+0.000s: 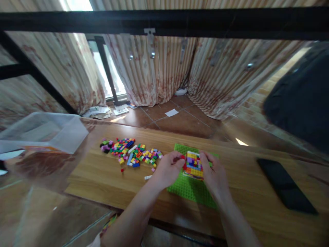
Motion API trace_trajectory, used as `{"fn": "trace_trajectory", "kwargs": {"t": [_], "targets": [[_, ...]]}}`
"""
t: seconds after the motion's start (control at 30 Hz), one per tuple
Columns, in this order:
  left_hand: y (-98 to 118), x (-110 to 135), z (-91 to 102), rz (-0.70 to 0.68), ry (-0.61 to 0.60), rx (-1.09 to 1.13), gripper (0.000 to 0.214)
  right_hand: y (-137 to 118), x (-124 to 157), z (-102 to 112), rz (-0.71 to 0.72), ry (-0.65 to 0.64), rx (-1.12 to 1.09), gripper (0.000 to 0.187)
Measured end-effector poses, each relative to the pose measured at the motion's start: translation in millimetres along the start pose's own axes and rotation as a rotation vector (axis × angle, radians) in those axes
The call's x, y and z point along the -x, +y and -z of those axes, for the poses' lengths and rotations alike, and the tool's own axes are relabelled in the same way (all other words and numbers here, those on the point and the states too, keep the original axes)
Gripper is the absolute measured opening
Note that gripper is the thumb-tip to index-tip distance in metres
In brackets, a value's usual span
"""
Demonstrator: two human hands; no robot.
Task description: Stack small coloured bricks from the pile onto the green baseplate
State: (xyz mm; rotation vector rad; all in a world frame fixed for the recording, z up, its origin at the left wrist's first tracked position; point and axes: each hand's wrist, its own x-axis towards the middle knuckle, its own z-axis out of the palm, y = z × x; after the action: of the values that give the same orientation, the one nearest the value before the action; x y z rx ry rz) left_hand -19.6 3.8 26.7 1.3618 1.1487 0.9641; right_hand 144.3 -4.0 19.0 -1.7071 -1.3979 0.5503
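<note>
A colourful block of stacked toy bricks point(194, 166), with yellow, white, blue, purple and red pieces on its top, stands over a green baseplate point(190, 190). My left hand point(168, 168) is at its left side, thumb and forefinger pinched on a small red brick point(182, 157). My right hand point(214, 173) grips the block's right side, thumb along the edge and fingers behind. Whether the block is fixed to the baseplate or lifted off it, I cannot tell. Left of my left hand lies a spread of loose toy bricks point(138, 154) in many colours.
The wooden table point(102, 181) carries a black phone-like slab point(286, 185) at the right. A translucent plastic bin point(74, 133) stands at the left end. A black bar point(164, 24) crosses the view above. Beyond are curtains point(159, 72) and papers point(97, 111) on the tiled floor.
</note>
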Motion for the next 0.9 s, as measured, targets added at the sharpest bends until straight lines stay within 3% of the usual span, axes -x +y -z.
{"fn": "trace_trajectory", "kwargs": {"t": [0.1,0.23,0.43,0.5,0.63,0.77,0.9], "targets": [[2.9,0.8,1.0,-0.008,0.012,-0.124,0.015,-0.2,-0.1,-0.2,0.1,0.032,0.139,0.054],[10.4,4.5,23.1,-0.028,0.099,-0.342,0.023,0.3,0.4,-1.7,0.201,0.024,0.167,0.05],[12.4,17.3,64.3,0.065,0.241,-0.723,0.022,6.2,-1.0,-3.1,0.173,0.05,0.19,0.047],[12.0,22.7,71.7,0.108,0.237,-0.816,0.022,7.6,-1.4,-3.7,0.175,0.051,0.19,0.045],[11.5,31.3,77.7,0.139,0.183,-0.902,0.013,8.8,-1.4,-4.9,0.194,0.04,0.198,0.042],[9.5,34.1,82.4,0.135,0.169,-0.906,0.021,9.1,-2.7,-4.4,0.189,0.046,0.207,0.044],[6.9,31.8,105.3,0.11,0.266,-0.917,0.021,9.7,-5.1,-0.8,0.161,0.029,0.198,0.045]]}}
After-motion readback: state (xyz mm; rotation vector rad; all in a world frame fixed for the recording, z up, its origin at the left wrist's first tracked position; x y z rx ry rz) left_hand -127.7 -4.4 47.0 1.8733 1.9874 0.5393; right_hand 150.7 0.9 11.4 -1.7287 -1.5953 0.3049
